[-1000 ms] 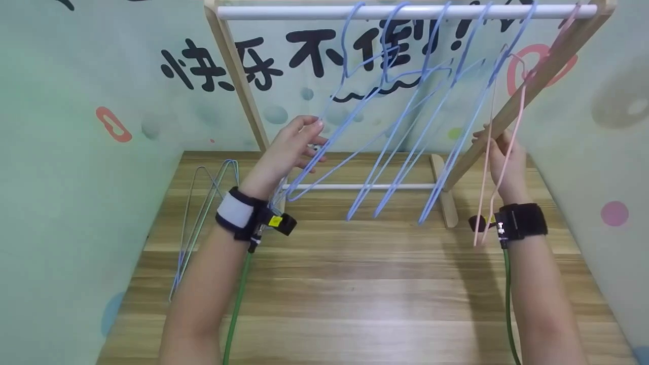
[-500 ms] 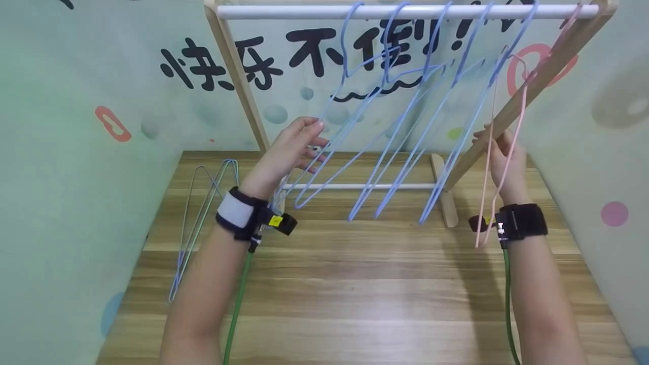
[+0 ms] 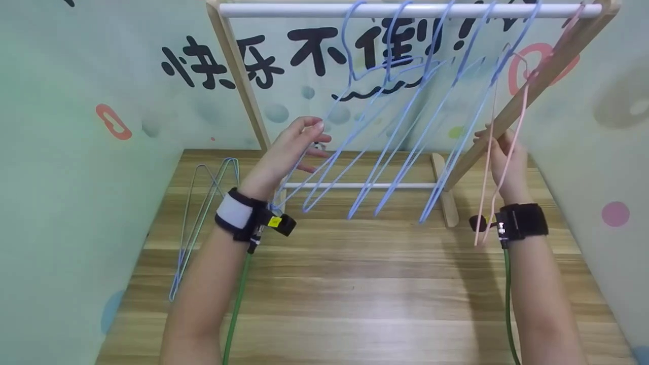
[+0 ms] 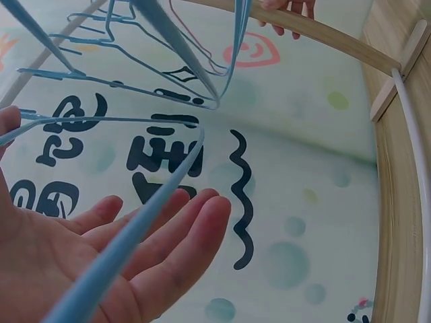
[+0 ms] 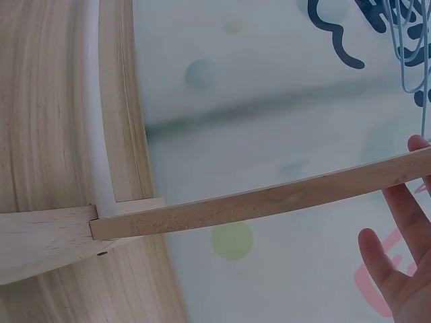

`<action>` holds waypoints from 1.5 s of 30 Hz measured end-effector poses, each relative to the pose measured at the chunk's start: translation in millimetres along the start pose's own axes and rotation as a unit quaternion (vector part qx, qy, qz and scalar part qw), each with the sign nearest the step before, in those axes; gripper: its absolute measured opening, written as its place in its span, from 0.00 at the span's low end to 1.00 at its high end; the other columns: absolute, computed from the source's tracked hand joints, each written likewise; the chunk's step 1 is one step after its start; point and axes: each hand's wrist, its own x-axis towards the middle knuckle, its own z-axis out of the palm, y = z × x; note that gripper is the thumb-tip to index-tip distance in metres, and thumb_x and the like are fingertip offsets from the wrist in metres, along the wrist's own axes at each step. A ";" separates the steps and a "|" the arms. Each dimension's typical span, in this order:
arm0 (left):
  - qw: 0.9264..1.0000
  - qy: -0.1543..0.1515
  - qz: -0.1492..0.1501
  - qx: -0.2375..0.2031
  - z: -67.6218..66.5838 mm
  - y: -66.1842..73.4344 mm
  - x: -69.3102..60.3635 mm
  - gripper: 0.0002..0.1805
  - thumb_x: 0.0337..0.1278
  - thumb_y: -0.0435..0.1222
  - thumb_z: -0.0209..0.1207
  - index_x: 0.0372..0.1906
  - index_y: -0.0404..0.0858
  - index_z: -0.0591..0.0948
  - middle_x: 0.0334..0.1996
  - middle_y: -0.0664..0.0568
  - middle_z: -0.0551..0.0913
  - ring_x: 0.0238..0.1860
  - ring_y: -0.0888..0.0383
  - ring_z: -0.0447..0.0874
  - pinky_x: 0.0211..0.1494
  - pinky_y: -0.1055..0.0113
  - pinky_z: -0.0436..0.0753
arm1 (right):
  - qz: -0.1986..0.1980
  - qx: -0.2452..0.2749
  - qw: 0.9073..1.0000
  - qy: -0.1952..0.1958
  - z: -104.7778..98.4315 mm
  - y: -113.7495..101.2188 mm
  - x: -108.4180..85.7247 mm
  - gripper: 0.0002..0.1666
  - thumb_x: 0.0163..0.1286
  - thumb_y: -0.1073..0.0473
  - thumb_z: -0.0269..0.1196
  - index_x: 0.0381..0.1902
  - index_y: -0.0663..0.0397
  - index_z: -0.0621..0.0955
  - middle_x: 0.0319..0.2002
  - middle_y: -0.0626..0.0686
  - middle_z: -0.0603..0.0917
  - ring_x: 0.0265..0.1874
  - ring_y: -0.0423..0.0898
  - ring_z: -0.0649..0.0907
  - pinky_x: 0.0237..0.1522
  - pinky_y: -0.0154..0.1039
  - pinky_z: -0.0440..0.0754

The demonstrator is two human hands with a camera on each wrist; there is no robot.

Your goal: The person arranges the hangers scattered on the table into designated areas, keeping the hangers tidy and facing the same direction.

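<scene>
Several blue clothes hangers (image 3: 433,114) hang from the white rail (image 3: 284,10) of a wooden rack, with a pink hanger (image 3: 516,132) at its right end. My left hand (image 3: 294,147) is beside the leftmost blue hanger (image 4: 145,219), fingers loosely extended. That hanger's wire crosses in front of the palm in the left wrist view; whether it touches the skin I cannot tell. On the right, my right hand (image 3: 507,157) holds the slanting wooden post (image 5: 269,195), some fingers passing behind it. Only part of this hand shows at the right wrist view's edge.
More thin wire hangers (image 3: 205,213) in blue and green stand on the wooden table (image 3: 355,294) at the left, partly behind my left forearm. A lower white bar (image 3: 375,186) joins the rack's feet. Printed walls (image 3: 56,203) enclose the table.
The second blue hanger's lower corner has swung right, away from my left hand, and the leftmost hanger has turned slightly. Both hands have stayed almost still.
</scene>
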 end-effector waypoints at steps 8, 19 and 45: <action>1.000 -0.007 0.005 -0.007 -1.7 -4.9 -5.0 0.31 0.69 0.53 0.46 0.68 0.39 0.61 0.57 0.45 0.76 0.52 0.51 0.79 0.48 0.50 0.80 | 0.016 0.016 1.000 -0.005 0.6 -2.1 -0.8 0.17 0.72 0.60 0.58 0.57 0.53 0.78 0.49 0.57 0.81 0.53 0.51 0.79 0.58 0.39 0.72; 0.999 -0.003 0.029 -0.026 -6.9 -14.0 -15.5 0.29 0.71 0.51 0.44 0.68 0.38 0.61 0.57 0.42 0.76 0.53 0.47 0.77 0.50 0.47 0.77 | 0.023 0.037 0.999 -0.011 2.0 -6.4 -2.8 0.17 0.72 0.62 0.57 0.57 0.54 0.77 0.51 0.60 0.79 0.55 0.55 0.77 0.59 0.41 0.71; 0.997 0.076 -0.024 -0.009 -45.3 -80.0 -56.4 0.37 0.68 0.60 0.41 0.69 0.36 0.60 0.59 0.39 0.73 0.54 0.42 0.75 0.47 0.53 0.80 | 0.007 0.044 0.999 -0.020 1.2 -4.3 -1.2 0.17 0.72 0.62 0.57 0.57 0.55 0.77 0.51 0.61 0.79 0.54 0.51 0.78 0.62 0.44 0.68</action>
